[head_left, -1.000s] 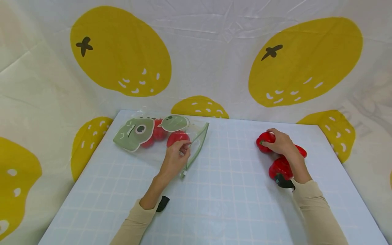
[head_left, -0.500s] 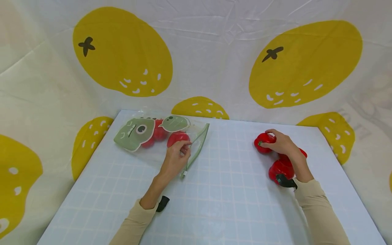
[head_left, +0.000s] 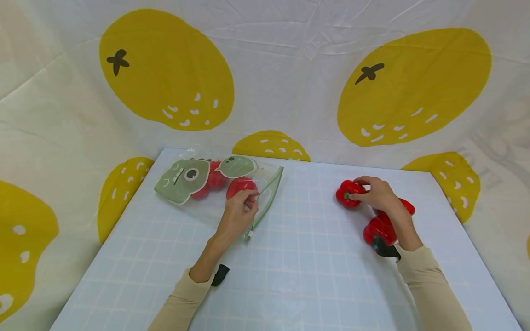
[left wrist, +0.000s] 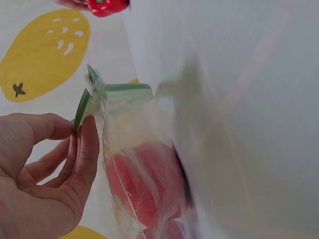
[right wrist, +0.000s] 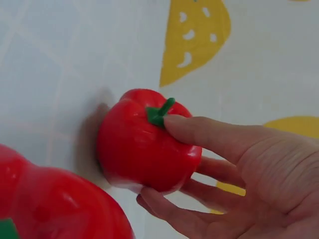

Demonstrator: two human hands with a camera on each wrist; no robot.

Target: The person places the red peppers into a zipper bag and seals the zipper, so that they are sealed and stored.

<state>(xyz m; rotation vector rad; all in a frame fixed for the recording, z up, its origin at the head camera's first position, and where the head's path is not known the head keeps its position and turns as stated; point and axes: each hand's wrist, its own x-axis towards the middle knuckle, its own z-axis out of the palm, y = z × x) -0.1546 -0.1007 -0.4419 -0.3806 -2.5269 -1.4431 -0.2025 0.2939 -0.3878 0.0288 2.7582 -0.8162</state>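
My left hand [head_left: 239,212] pinches the green-edged opening of a clear zip bag [head_left: 215,207] between thumb and fingers, and in the left wrist view that edge is lifted. Inside the bag, behind green cartoon prints, lie several red round items [head_left: 241,185]. On the right, my right hand [head_left: 377,195] grips a red bell pepper [right wrist: 144,144]; its thumb lies by the green stem and its fingers curl under the far side. Under my right forearm other red bell peppers [head_left: 377,230] rest on the table, partly hidden by the arm.
The pale blue checked table [head_left: 306,276] spreads between the bag and the peppers. A white curtain [head_left: 285,69] with yellow fruit prints hangs close behind and along both sides. A small white slider [head_left: 250,233] sits at the bag's near corner.
My right hand has carried its bell pepper a little to the left, away from the other peppers. My left hand keeps the same pinch on the bag.
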